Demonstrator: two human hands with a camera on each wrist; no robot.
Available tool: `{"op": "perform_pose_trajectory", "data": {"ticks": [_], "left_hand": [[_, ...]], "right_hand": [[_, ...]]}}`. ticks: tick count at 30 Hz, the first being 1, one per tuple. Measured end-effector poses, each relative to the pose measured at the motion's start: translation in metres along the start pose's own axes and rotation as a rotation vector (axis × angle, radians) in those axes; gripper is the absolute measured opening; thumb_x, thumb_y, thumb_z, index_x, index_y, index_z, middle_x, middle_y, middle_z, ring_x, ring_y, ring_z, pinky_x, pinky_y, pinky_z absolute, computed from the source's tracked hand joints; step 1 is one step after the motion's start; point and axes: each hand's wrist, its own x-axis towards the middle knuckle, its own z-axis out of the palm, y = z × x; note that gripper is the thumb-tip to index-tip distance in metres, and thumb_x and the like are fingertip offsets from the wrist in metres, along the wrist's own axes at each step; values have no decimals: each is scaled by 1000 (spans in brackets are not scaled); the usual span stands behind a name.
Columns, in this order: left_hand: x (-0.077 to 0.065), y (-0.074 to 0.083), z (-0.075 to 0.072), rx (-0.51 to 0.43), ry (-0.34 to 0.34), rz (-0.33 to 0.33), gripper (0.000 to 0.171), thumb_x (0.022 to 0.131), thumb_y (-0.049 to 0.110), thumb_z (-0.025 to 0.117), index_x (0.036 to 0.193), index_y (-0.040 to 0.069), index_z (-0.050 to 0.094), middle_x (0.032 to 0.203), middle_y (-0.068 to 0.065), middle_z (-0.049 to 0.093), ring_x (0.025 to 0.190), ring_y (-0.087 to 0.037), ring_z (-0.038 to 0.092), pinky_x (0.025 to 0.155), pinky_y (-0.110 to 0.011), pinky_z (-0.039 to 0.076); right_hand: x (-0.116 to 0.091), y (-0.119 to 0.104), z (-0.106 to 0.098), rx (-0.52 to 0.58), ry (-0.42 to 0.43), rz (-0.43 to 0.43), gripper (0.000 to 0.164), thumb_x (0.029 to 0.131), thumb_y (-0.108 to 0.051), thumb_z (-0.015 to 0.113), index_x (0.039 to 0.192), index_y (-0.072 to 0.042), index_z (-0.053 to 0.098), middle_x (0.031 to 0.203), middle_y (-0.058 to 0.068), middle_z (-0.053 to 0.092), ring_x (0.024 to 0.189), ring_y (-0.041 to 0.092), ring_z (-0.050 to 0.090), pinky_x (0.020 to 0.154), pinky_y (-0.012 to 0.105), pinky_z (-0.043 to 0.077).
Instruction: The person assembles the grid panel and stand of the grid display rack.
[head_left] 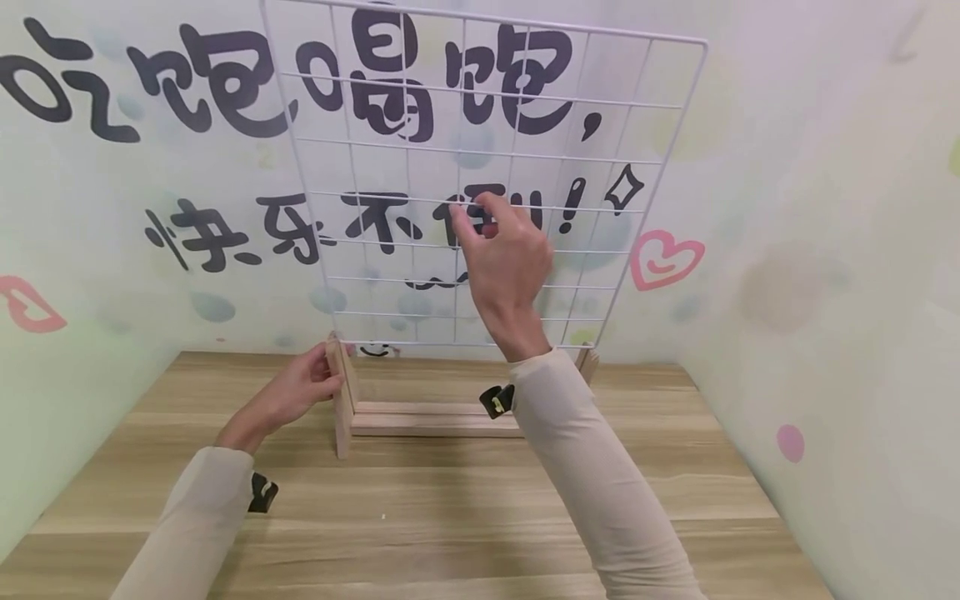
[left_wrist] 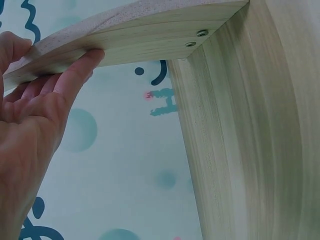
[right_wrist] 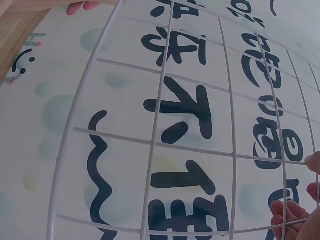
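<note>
A white wire grid panel (head_left: pixel 651 185) stands upright, leaning slightly, with its lower corners at the tops of two wooden posts. These posts belong to a pale wooden stand (head_left: pixel 435 425) joined by a low crossbar. My left hand (head_left: pixel 303 387) grips the left post (head_left: pixel 342 408), thumb on one face and fingers on the other. In the left wrist view, two screw heads (left_wrist: pixel 202 33) show on that post near the crossbar. My right hand (head_left: pixel 513 250) is at the middle of the grid, thumb and curled fingers (right_wrist: pixel 290 215) pinching around its wires.
The stand rests on a wood-grain table (head_left: pixel 420 517) near the back wall. Black lettering (head_left: pixel 225 79) and coloured drawings cover that wall behind the grid. Side walls rise at the table's left and right. A black wrist device (head_left: pixel 497 402) hangs by my right cuff.
</note>
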Motion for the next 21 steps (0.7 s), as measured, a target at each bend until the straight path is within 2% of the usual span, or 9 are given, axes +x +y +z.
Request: {"op": "perform_pose_trajectory", "data": {"ticks": [17,21], "left_hand": [[-1,-1,0,-8,7,15,57,100,1,50,150,-9,26,150,-36,35,135,-50,40,98,-45,53],[5,0,4,-18,0,15,56,101,1,49,151,-7,26,150,-34,36,135,-47,41,99,-45,53]], "right_hand": [[-2,9,6,44,-6,29,29,90,-35,73,102,-9,76,96,9,77,74,19,74,67,37,53],[0,15,2,19,-5,25,32,91,-38,72,104,-9,76,99,8,76,75,18,74,65,35,53]]}}
